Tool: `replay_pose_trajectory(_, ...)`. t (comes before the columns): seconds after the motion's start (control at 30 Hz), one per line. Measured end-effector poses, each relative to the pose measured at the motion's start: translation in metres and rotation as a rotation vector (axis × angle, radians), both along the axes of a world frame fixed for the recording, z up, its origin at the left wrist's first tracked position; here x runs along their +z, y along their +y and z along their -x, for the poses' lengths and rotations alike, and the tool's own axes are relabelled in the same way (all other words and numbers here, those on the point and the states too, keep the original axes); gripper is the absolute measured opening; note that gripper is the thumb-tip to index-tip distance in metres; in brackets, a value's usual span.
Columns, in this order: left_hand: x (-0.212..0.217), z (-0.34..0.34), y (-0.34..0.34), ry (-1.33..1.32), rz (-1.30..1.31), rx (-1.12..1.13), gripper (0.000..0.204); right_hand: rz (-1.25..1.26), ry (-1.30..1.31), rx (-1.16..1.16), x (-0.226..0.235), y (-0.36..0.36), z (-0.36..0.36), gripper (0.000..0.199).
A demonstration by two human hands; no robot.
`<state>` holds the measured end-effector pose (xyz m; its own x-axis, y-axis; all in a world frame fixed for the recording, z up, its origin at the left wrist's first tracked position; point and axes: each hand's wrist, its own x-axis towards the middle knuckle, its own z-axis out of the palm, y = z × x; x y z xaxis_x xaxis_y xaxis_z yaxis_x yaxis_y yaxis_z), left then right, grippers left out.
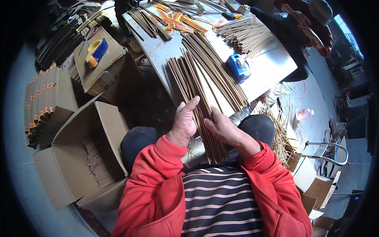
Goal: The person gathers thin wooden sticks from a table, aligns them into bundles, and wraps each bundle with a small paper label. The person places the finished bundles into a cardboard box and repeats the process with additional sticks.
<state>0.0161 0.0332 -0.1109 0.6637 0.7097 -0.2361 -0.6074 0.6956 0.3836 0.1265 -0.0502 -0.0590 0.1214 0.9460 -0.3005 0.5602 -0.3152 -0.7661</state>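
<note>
A loose bundle of long brown incense sticks [213, 146] slants over the near edge of the white table [272, 65], its lower ends above my lap. My left hand [184, 122] is closed against the bundle's left side, thumb pointing up along the sticks. From the right, my right hand [224, 128] wraps round the same bundle, thumb across its front. A second row of brown sticks [215, 71] lies on the table just beyond, close beside the held ones. To the right of that row stands a blue tape dispenser [238, 68].
Red-and-yellow paper labels [177, 19] and a pale stick pile [244, 36] lie farther back. An open carton [59, 173] holding sticks stands at my left; scissors [90, 34] lie on another box [85, 73]. A co-worker's hands [304, 23] hold sticks at far right.
</note>
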Motion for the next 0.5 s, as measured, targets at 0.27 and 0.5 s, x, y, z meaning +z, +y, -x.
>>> replay_pose_trajectory(0.27, 0.003, 0.008, 0.000, 0.241, -0.068, -0.005, 0.014, -0.248, -0.373, 0.220, 0.000, -0.014, 0.032, 0.070)
replay_pose_trajectory(0.5, 0.033, 0.018, -0.001, 0.000, -0.157, 0.154, 0.021, 0.045, 0.480, -0.063, 0.021, -0.008, 0.019, 0.072)
